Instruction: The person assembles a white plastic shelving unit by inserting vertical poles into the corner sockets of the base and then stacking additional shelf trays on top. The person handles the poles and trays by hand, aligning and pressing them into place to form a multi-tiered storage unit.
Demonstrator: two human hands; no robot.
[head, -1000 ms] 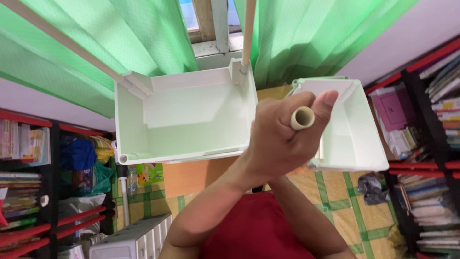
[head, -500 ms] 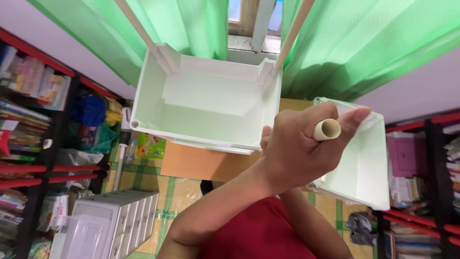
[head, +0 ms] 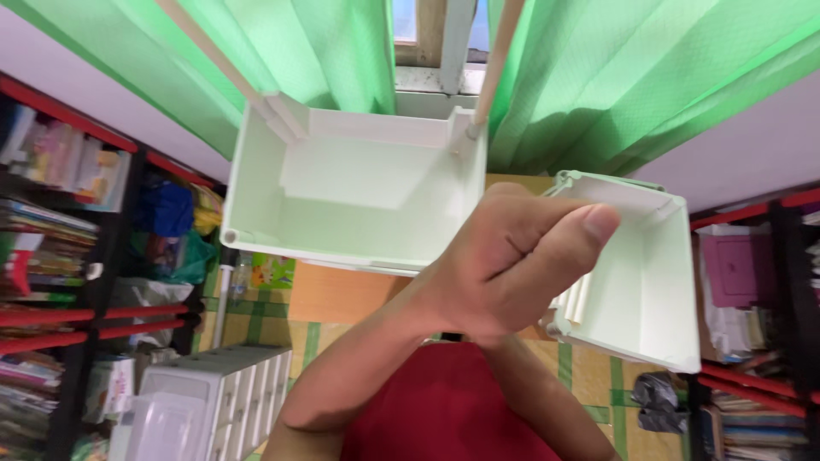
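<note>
My left hand (head: 504, 265) is in the middle of the head view, closed into a fist with the thumb laid across the top. It sits over the front right corner of a white open bin (head: 256, 188). The cream tube it held a moment ago is hidden inside the fist. Two cream poles (head: 491, 60) stand up from the bin's back corners. A pale green bin (head: 658, 282) stands tilted just to the right, with some cream rods (head: 576, 299) at its near edge. My right forearm (head: 547, 401) runs up under the left hand, and the right hand is hidden.
Green curtains (head: 641, 77) hang behind the bins below a window. Bookshelves with red edges line the left (head: 51, 282) and right (head: 752, 282). A grey plastic drawer unit (head: 213, 401) stands on the floor at lower left, and a dark bag (head: 658, 401) lies at lower right.
The open end of the cream tube showed between thumb and forefinger; now the thumb covers it and the fist sits lower, by the white bin's corner. The view has shifted slightly.
</note>
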